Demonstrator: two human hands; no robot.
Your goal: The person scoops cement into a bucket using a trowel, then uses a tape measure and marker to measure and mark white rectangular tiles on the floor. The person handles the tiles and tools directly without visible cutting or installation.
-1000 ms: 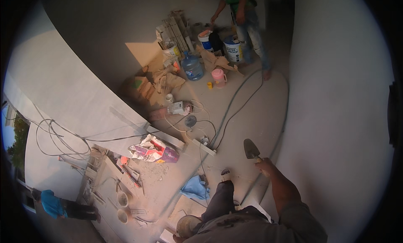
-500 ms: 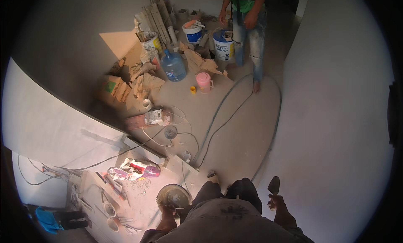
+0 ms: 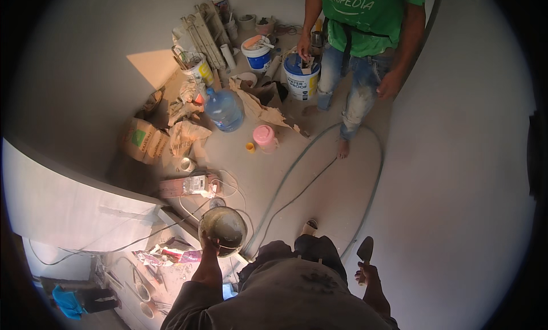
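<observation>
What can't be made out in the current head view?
All in the head view:
Trowel: handle partly covered by the right hand.
Bucket: underside hidden by its own body.
Green-shirted co-worker: head cut off by the top edge.
Blue-shirted person: hands too small to make out.

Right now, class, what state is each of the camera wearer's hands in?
Left hand: closed, holding a bucket.
Right hand: closed around the handle of a trowel.
</observation>
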